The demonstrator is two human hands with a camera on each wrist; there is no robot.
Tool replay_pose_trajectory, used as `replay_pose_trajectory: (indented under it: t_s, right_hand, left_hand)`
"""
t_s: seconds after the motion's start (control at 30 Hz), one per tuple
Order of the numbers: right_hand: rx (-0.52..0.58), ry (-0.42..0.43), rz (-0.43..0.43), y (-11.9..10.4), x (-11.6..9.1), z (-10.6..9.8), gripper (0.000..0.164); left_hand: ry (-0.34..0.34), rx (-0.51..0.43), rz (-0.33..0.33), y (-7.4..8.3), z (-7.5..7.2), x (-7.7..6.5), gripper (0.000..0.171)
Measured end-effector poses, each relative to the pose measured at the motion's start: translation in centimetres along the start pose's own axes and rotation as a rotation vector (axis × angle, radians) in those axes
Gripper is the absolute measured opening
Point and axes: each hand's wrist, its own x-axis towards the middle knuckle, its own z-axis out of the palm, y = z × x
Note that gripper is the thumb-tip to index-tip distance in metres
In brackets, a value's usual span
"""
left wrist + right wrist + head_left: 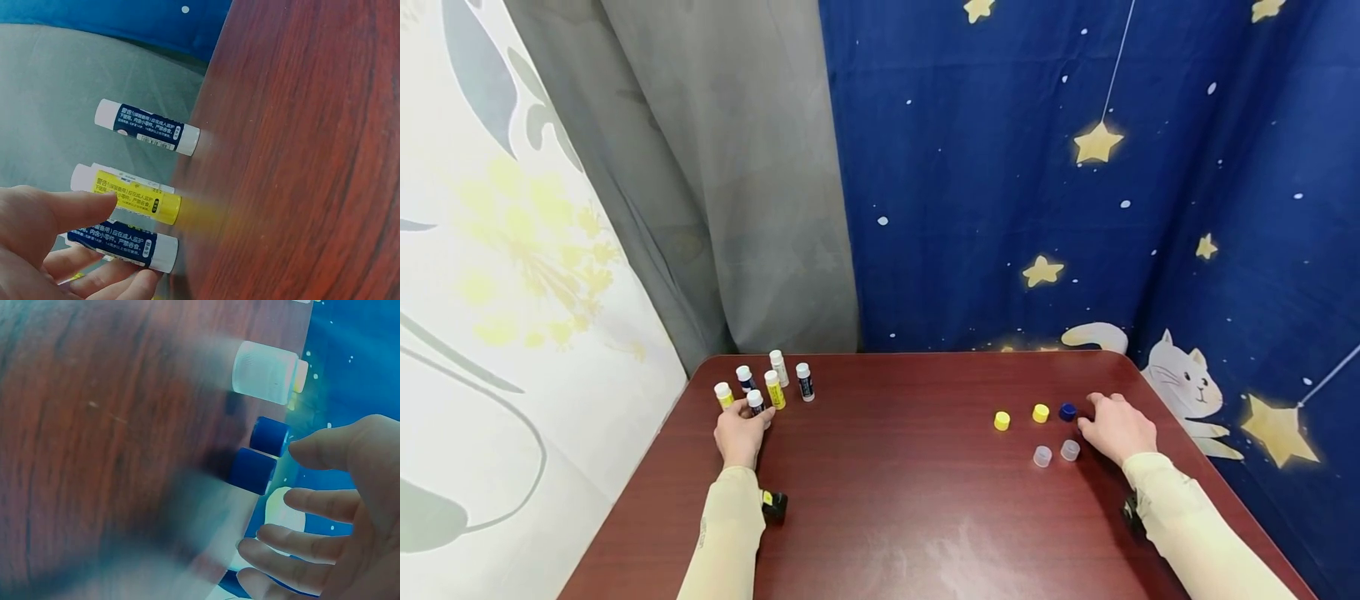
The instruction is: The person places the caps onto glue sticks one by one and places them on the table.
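Note:
Several glue sticks with white ends stand at the far left of the table. My left hand [742,435] is around a navy glue stick [119,242], thumb and fingers spread on either side of it. A yellow glue stick [140,197] is just behind the thumb. On the right, my right hand [1120,427] hovers by the small caps, fingers apart and holding nothing. Its thumb is nearest two blue caps [253,470], side by side in the right wrist view; the head view shows only one blue cap [1067,412].
Two yellow caps [1041,413] and two clear caps [1042,456] lie left of the right hand. Another navy glue stick [805,383] stands at the group's right side. Curtains [925,208] hang behind the table [895,475].

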Motion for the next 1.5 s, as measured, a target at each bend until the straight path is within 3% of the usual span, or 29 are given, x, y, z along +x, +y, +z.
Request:
replay_pose_trajectory:
  t_s: [0.33, 0.73, 1.03, 1.5]
  right_hand:
    - [0.007, -0.001, 0.001, 0.2, 0.1, 0.9, 0.042]
    - [0.002, 0.057, -0.018, 0.3, -0.2, 1.4, 0.021]
    - [0.015, 0.078, -0.023, 0.5, -0.1, 1.4, 0.015]
    - [0.026, 0.067, -0.005, 0.4, -0.4, 1.1, 0.018]
  left_hand:
    - [0.005, -0.008, 0.005, -0.3, -0.1, 0.2, 0.048]
    - [0.021, -0.021, 0.01, -0.7, -0.1, 0.2, 0.05]
    - [0.025, -0.014, 0.027, -0.8, 0.0, 0.0, 0.045]
    - [0.047, 0.118, 0.13, 0.3, -0.8, -0.2, 0.052]
